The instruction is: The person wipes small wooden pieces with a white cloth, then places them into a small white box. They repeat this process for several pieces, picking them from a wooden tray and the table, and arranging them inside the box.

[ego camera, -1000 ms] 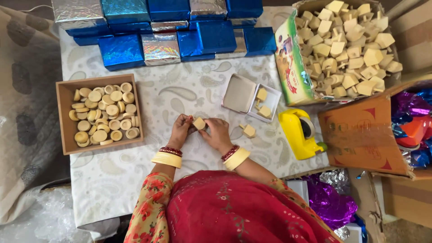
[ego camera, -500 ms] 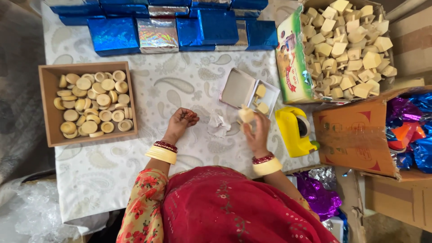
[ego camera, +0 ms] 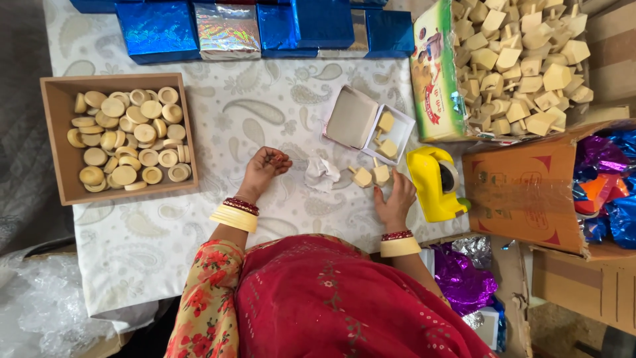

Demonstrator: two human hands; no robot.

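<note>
My left hand (ego camera: 263,168) rests on the patterned tablecloth with its fingers curled in, and nothing shows in it. My right hand (ego camera: 395,197) lies flat with its fingers apart, the fingertips right beside two cream wooden pegged blocks (ego camera: 371,176) on the cloth. A crumpled scrap of white paper (ego camera: 321,174) lies between my hands. Just beyond the blocks stands a small open white box (ego camera: 352,117) with two more cream blocks in it.
A wooden tray (ego camera: 53,144) of cream round discs sits at the left. Shiny blue and silver boxes (ego camera: 158,28) line the far edge. A carton (ego camera: 432,78) full of cream blocks stands at the right, beside a yellow tape dispenser (ego camera: 433,181) and a cardboard box (ego camera: 523,187) of coloured foil.
My hands were together on one block, then parted. My right hand went to the open box with a block and has drawn back to the cloth beside two blocks. My left hand stayed curled.
</note>
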